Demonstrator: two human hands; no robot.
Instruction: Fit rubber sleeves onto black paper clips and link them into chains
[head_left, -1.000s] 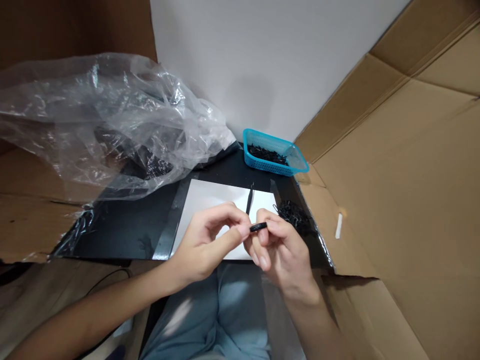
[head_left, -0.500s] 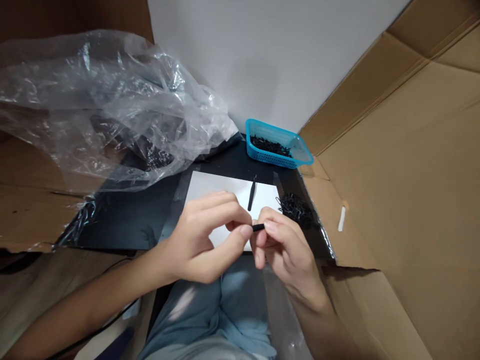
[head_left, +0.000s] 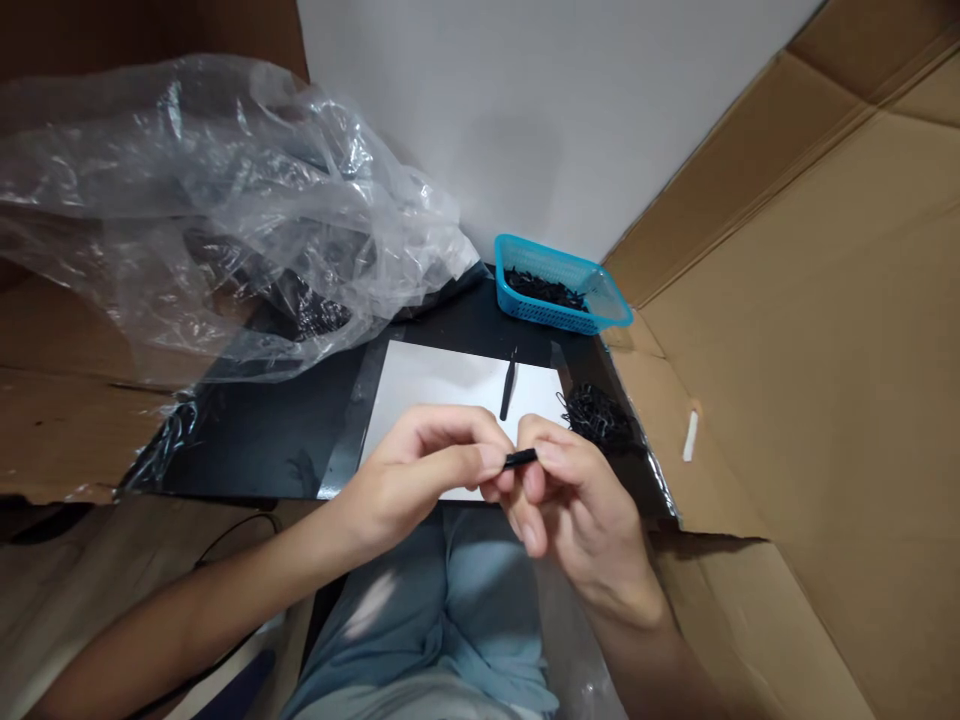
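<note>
A small black piece (head_left: 520,457), short and narrow, is held between my two hands over the near edge of a white sheet (head_left: 431,375). My left hand (head_left: 424,475) pinches its left end between thumb and forefinger. At the right end, my right hand (head_left: 589,510) grips it with thumb and fingertips, the other fingers curled below. Black pointed tweezers (head_left: 508,388) lie on the sheet just beyond my hands. Right of the sheet is a tangled heap of thin black loops (head_left: 598,415), near my right hand.
A blue plastic basket (head_left: 555,318) with many small black pieces stands at the back. Clear plastic film (head_left: 247,200) covers dark material at left. Cardboard walls (head_left: 832,330) rise on the right; the black tabletop (head_left: 247,440) ends above my lap.
My left fingers have closed in and curled more around the black piece, which now tilts slightly up to the right. The view has shifted a little; the tweezers lie as before.
</note>
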